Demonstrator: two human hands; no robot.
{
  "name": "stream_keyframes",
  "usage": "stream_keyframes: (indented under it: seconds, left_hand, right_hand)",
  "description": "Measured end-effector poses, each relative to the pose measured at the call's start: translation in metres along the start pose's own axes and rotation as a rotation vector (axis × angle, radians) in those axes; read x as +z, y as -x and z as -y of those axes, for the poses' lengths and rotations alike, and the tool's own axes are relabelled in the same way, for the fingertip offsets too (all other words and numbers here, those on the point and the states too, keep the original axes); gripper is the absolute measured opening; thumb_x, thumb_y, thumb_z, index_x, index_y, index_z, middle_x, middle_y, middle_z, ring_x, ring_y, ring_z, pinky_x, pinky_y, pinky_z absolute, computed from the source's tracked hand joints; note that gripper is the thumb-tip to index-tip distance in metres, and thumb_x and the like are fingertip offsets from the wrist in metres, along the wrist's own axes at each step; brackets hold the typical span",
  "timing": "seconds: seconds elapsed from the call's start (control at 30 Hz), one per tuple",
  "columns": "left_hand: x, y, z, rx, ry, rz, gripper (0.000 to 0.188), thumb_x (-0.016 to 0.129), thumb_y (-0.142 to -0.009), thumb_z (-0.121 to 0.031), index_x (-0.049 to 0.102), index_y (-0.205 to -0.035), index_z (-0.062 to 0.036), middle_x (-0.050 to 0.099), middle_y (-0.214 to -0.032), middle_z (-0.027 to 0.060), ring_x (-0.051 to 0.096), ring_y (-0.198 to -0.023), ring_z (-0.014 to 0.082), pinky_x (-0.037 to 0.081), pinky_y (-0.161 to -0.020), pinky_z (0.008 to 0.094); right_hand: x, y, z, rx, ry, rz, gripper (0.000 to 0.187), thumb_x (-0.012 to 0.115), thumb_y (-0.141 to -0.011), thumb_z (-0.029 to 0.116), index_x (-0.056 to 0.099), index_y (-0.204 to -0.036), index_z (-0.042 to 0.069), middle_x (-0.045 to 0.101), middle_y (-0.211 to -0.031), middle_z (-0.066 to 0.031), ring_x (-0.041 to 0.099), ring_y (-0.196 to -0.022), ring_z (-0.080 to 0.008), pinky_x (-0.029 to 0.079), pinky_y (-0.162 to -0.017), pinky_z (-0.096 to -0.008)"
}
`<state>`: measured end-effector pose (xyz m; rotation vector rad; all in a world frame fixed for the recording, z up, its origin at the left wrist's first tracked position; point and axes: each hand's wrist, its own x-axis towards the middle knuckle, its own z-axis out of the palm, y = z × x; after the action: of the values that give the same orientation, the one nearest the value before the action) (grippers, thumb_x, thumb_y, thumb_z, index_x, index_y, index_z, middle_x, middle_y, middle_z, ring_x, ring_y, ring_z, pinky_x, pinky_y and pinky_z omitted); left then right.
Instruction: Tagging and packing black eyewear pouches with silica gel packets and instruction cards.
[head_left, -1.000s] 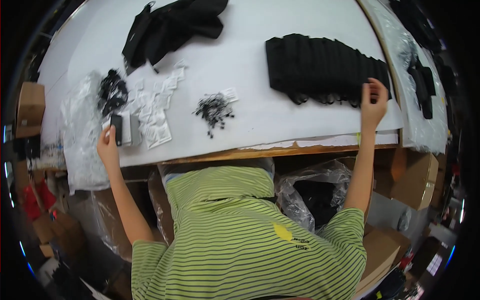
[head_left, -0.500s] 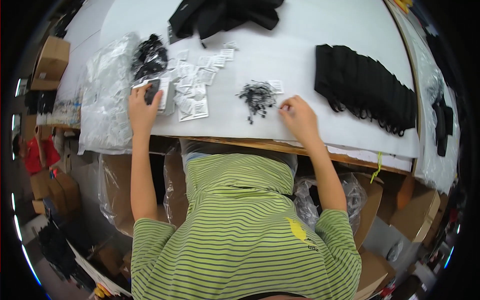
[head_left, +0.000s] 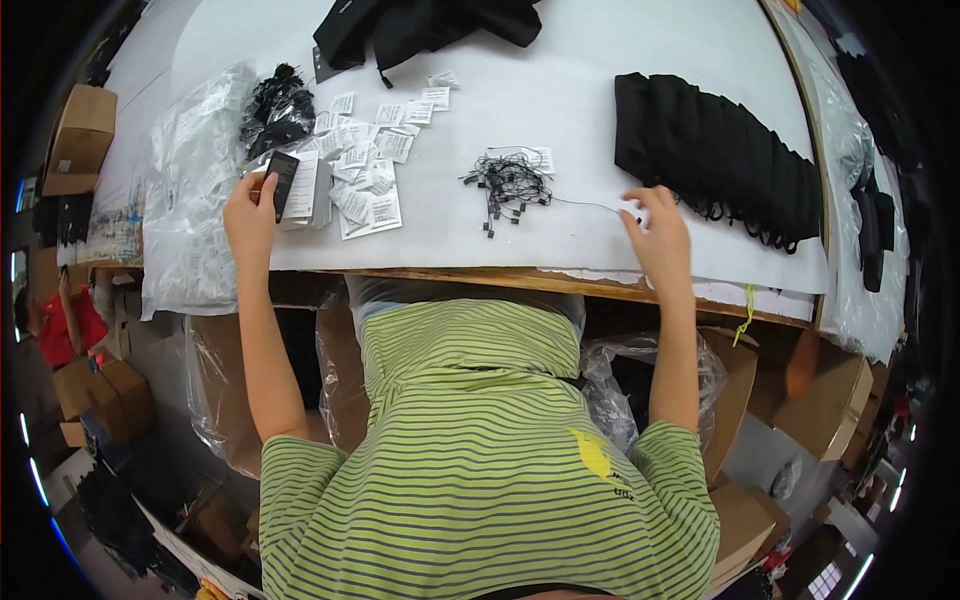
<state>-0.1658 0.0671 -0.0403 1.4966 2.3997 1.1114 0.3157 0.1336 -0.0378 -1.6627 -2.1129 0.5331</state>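
My left hand (head_left: 250, 210) pinches a black hang tag (head_left: 284, 178) between thumb and fingers, just beside a stack of white cards (head_left: 308, 195). Right of the centre, my right hand (head_left: 657, 228) has its thumb and fingers closed on the end of a thin black string (head_left: 588, 203). That string runs taut back to a tangled pile of black tag strings (head_left: 508, 186) with small black ends. A white paper slip (head_left: 540, 158) lies partly under the pile. Small white printed packets (head_left: 390, 145) are scattered between the card stack and the strings.
A row of folded black fabric pieces (head_left: 715, 150) lies on the right of the white table. Black fabric (head_left: 430, 30) is at the far side. Clear plastic bags (head_left: 195, 190) and a black string bundle (head_left: 280, 105) lie left. Cardboard boxes (head_left: 825, 405) stand below.
My right hand has moved right, away from the pile, drawing one string out. My left hand now holds the black tag tilted up off the stack. The view has shifted slightly.
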Motion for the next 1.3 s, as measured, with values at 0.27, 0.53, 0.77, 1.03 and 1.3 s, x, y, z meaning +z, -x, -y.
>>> stream_keyframes:
  seconds: [0.27,0.53,0.77,1.03,1.3]
  left_hand:
    - [-0.002,-0.02,0.001,-0.085,0.144,0.289,0.029,0.068,-0.085,-0.026,0.064,-0.088,0.003,0.065,-0.077,0.0041,0.055,-0.067,0.0085,0.044,-0.061,0.0246]
    - [-0.003,-0.022,0.018,-0.182,0.291,0.189,0.031,0.07,-0.083,-0.021,0.063,-0.092,0.0074,0.065,-0.083,0.0036,0.057,-0.075,0.0071,0.045,-0.067,0.0223]
    - [0.003,-0.026,0.02,-0.102,0.337,0.145,0.022,0.066,-0.086,-0.014,0.065,-0.1,0.0024,0.067,-0.086,0.0062,0.06,-0.079,0.0101,0.046,-0.072,0.0235]
    - [-0.011,-0.005,-0.06,0.304,0.022,-0.401,0.015,0.062,-0.088,-0.012,0.068,-0.099,-0.0034,0.068,-0.093,0.0067,0.064,-0.086,0.0184,0.047,-0.078,0.0287]
    - [0.001,0.073,-0.12,0.117,0.302,0.311,0.031,0.045,-0.094,-0.009,0.048,-0.124,-0.0067,0.053,-0.107,0.0106,0.049,-0.096,0.023,0.037,-0.092,0.0317]
  right_hand:
    - [0.051,-0.024,0.022,-0.125,0.035,0.224,0.01,0.067,-0.077,0.014,0.06,-0.081,0.007,0.055,-0.082,-0.0067,0.059,-0.078,-0.0246,0.047,-0.067,-0.0359]
    - [0.014,-0.023,0.023,-0.026,-0.211,0.23,0.01,0.064,-0.081,0.012,0.059,-0.083,0.004,0.059,-0.076,-0.0059,0.056,-0.065,-0.0199,0.045,-0.061,-0.0323]
    - [0.006,-0.038,0.028,0.076,-0.557,0.231,0.013,0.066,-0.08,0.014,0.06,-0.08,0.002,0.039,-0.053,0.0016,0.034,-0.049,-0.0047,0.029,-0.047,-0.0242]
    - [-0.01,-0.046,0.069,-0.014,-0.324,0.103,0.015,0.07,-0.078,0.016,0.065,-0.082,0.003,0.031,-0.054,0.0066,0.024,-0.05,-0.0037,0.019,-0.046,-0.024]
    - [-0.006,-0.037,0.081,-0.118,-0.353,0.089,0.009,0.061,-0.085,0.011,0.059,-0.088,0.004,0.055,-0.062,-0.0044,0.043,-0.048,-0.0123,0.035,-0.049,-0.0271]
